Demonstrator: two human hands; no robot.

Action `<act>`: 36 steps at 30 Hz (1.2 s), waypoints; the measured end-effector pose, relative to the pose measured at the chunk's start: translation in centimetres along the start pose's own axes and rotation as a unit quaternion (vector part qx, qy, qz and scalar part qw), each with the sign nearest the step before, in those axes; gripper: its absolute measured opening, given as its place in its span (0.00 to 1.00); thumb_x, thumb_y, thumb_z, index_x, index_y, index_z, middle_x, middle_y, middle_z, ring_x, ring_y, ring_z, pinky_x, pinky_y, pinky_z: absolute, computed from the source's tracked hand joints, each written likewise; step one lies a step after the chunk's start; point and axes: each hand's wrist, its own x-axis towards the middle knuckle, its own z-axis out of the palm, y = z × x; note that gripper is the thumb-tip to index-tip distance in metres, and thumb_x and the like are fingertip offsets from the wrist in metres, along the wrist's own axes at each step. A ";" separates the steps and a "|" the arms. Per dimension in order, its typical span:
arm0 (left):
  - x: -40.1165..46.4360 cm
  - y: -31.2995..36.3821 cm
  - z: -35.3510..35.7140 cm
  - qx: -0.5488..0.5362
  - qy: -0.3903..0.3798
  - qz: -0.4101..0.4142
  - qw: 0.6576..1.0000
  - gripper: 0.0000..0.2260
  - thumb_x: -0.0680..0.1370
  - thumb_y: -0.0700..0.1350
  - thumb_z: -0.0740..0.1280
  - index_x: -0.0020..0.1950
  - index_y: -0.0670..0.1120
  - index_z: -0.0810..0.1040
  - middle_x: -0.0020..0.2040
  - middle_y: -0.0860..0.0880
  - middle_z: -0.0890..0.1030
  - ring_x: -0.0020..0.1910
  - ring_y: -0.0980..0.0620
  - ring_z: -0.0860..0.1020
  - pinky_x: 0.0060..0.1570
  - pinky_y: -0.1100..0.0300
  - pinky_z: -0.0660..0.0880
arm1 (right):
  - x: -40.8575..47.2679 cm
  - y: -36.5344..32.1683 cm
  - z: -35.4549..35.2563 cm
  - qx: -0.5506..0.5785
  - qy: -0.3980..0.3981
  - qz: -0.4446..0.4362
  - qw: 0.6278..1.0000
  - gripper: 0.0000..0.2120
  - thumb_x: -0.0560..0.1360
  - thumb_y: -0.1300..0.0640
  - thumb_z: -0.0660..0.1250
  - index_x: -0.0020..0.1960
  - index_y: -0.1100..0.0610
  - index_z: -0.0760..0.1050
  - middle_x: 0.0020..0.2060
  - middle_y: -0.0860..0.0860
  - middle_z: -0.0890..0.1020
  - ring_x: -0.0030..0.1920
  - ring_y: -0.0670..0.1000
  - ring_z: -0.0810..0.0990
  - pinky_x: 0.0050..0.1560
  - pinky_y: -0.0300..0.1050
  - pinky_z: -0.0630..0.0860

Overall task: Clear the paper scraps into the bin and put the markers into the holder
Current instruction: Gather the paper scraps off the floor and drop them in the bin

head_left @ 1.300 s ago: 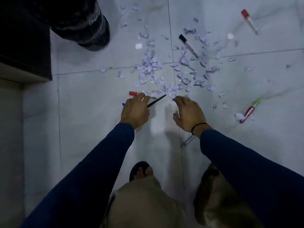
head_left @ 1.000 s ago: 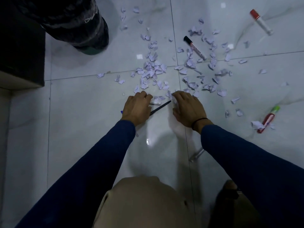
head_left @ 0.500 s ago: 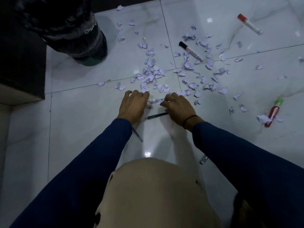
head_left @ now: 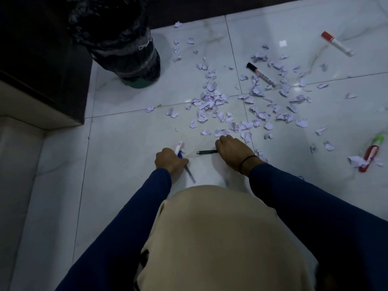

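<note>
Pale purple paper scraps (head_left: 212, 101) lie scattered over the white tile floor. My left hand (head_left: 171, 161) is closed on a white and blue marker (head_left: 179, 146) and a thin pen (head_left: 190, 175) that sticks out toward me. The fingers of my right hand (head_left: 233, 153) are closed over the right end of a black pen (head_left: 206, 152) that lies on the floor. A black-capped marker (head_left: 261, 74), a red-capped marker (head_left: 337, 44) and a red marker with a green cap (head_left: 371, 153) lie among the scraps. The bin (head_left: 126, 49), lined with a black bag, stands at the far left. No holder is in view.
A dark cabinet (head_left: 42, 59) with a pale plinth fills the left side, beside the bin. My beige-clad knee (head_left: 220, 238) blocks the near floor. A dark skirting runs along the far wall.
My left hand has pulled back from the scraps and closed on the white and blue marker and the thin pen. My right hand has drawn back onto the black pen's end.
</note>
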 end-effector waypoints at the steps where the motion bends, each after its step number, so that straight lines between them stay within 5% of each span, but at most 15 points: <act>1: -0.1 0.0 0.0 -0.005 -0.004 -0.007 1.000 0.18 0.71 0.49 0.78 0.53 0.39 0.80 0.50 0.43 0.81 0.42 0.46 0.79 0.32 0.59 0.71 | -0.2 -0.2 0.1 0.003 0.000 0.008 1.000 0.13 0.79 0.69 0.52 0.60 0.64 0.70 0.57 0.61 0.75 0.55 0.60 0.75 0.43 0.49 0.65; 6: -0.3 1.1 -0.5 -0.054 0.008 0.009 0.998 0.12 0.70 0.46 0.74 0.47 0.39 0.84 0.46 0.43 0.84 0.39 0.47 0.81 0.30 0.60 0.71 | -0.8 0.6 -0.1 0.076 0.044 0.062 0.994 0.15 0.77 0.71 0.54 0.61 0.63 0.69 0.56 0.61 0.74 0.54 0.60 0.74 0.45 0.48 0.66; 11: -2.0 8.2 0.2 -0.146 -0.021 0.119 0.982 0.06 0.75 0.44 0.72 0.42 0.42 0.85 0.38 0.45 0.86 0.36 0.48 0.83 0.29 0.63 0.75 | -2.9 5.1 -1.3 0.192 0.105 0.215 0.952 0.10 0.79 0.69 0.57 0.55 0.64 0.74 0.53 0.60 0.77 0.55 0.59 0.76 0.51 0.46 0.70; 17: -5.7 20.9 7.5 -0.106 -0.171 0.211 0.957 0.09 0.74 0.46 0.70 0.44 0.40 0.83 0.42 0.42 0.86 0.29 0.47 0.78 0.25 0.60 0.72 | -13.5 13.0 -0.8 0.270 0.153 0.448 0.838 0.09 0.79 0.66 0.60 0.53 0.68 0.78 0.53 0.63 0.79 0.55 0.61 0.77 0.52 0.48 0.72; 20: -8.6 25.6 12.7 -0.068 -0.252 0.263 0.929 0.08 0.74 0.45 0.71 0.42 0.40 0.82 0.41 0.38 0.84 0.33 0.43 0.81 0.35 0.50 0.82 | -19.4 15.8 0.9 0.294 0.181 0.559 0.754 0.10 0.79 0.64 0.61 0.48 0.68 0.80 0.49 0.62 0.81 0.52 0.61 0.80 0.42 0.40 0.68; 23: -12.2 28.1 17.7 -0.009 -0.287 0.325 0.901 0.08 0.78 0.45 0.71 0.40 0.43 0.79 0.38 0.44 0.81 0.33 0.48 0.80 0.30 0.58 0.80 | -24.9 17.3 3.4 0.321 0.187 0.665 0.648 0.14 0.80 0.56 0.62 0.51 0.66 0.79 0.47 0.60 0.83 0.48 0.59 0.82 0.40 0.39 0.67; 26: -14.7 29.1 22.1 0.061 -0.324 0.355 0.875 0.08 0.77 0.45 0.72 0.45 0.40 0.82 0.37 0.44 0.83 0.32 0.48 0.81 0.31 0.58 0.80 | -29.4 17.6 5.9 0.322 0.146 0.725 0.592 0.13 0.79 0.60 0.60 0.51 0.68 0.78 0.49 0.63 0.83 0.50 0.62 0.82 0.39 0.41 0.69; 30: -15.7 28.8 25.4 0.137 -0.311 0.379 0.861 0.13 0.75 0.46 0.74 0.54 0.38 0.82 0.45 0.44 0.84 0.38 0.48 0.81 0.34 0.59 0.78 | -31.3 17.2 7.9 0.341 0.104 0.741 0.569 0.12 0.78 0.59 0.60 0.50 0.67 0.77 0.48 0.62 0.81 0.46 0.60 0.81 0.38 0.42 0.69; 33: -15.2 28.6 26.0 0.164 -0.293 0.392 0.857 0.19 0.74 0.53 0.76 0.56 0.40 0.79 0.49 0.46 0.82 0.48 0.47 0.81 0.44 0.57 0.79 | -31.2 17.4 8.2 0.329 0.127 0.738 0.575 0.09 0.78 0.57 0.63 0.41 0.60 0.72 0.40 0.57 0.77 0.37 0.54 0.76 0.33 0.39 0.68; 36: -14.3 29.4 25.7 0.167 -0.257 0.401 0.863 0.15 0.74 0.52 0.76 0.48 0.40 0.82 0.43 0.43 0.85 0.42 0.46 0.85 0.45 0.54 0.84 | -30.6 18.5 7.5 0.308 0.177 0.707 0.612 0.09 0.78 0.54 0.67 0.50 0.60 0.72 0.47 0.53 0.73 0.48 0.51 0.74 0.44 0.39 0.68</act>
